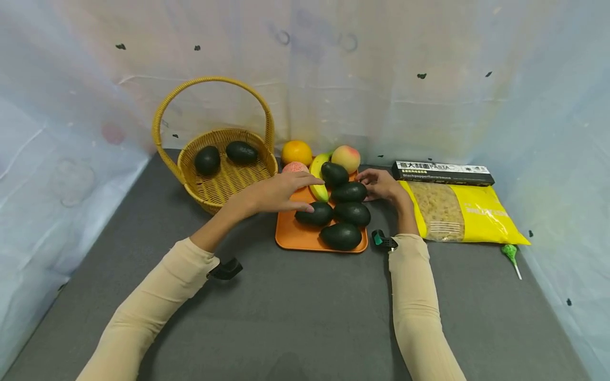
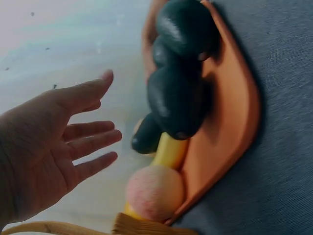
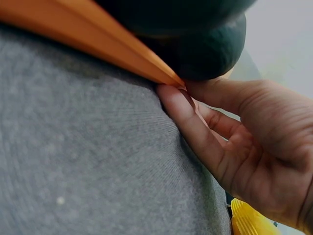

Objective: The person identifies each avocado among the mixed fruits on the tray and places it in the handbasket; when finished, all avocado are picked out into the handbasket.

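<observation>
An orange tray [image 1: 295, 237] bears several dark green avocados [image 1: 340, 236], a banana [image 1: 318, 174] and other round fruit. The left hand [image 1: 272, 193] hovers over the tray's left side, near an avocado. In the left wrist view the left hand [image 2: 54, 142] has its fingers spread and holds nothing. At the tray's right edge is the right hand [image 1: 385, 186]. The right wrist view shows the right hand [image 3: 254, 132] pinching the tray's rim [image 3: 146, 63] between thumb and finger, close beside an avocado [image 3: 215, 54].
A wicker basket [image 1: 209, 203] with a tall handle stands left of the tray and holds two avocados. An orange [image 1: 296, 152] and a peach [image 1: 346, 157] lie at the tray's back. To the right are a black pasta box [image 1: 443, 173], a yellow pasta bag [image 1: 486, 214] and a green lollipop [image 1: 510, 252].
</observation>
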Motion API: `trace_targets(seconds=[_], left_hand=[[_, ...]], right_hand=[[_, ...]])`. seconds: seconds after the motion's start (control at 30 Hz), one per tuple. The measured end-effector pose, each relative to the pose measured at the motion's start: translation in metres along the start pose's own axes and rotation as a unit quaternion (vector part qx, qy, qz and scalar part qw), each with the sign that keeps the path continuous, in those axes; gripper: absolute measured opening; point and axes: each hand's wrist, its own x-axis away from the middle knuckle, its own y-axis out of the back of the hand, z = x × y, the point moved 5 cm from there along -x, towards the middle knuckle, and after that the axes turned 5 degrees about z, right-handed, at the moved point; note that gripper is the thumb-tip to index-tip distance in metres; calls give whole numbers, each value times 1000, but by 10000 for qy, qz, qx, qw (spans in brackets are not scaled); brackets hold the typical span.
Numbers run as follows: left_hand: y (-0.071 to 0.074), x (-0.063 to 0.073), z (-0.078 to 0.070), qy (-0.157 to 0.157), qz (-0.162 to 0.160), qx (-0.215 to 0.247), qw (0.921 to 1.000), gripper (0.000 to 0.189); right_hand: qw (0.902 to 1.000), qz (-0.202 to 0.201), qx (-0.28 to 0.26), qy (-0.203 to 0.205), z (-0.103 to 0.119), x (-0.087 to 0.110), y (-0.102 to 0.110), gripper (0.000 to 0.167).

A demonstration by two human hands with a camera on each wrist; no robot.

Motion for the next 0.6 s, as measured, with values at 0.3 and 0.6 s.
trace_targets(seconds=[0.3, 0.6], left_hand=[[-33, -7, 12, 430, 466, 9, 9980, 72], [-46, -8, 10, 426, 575, -100, 9974, 75]], right_hand=[[10000, 19, -82, 30, -2, 0, -1, 41], [10000, 28, -60, -61, -4, -2, 0, 42]])
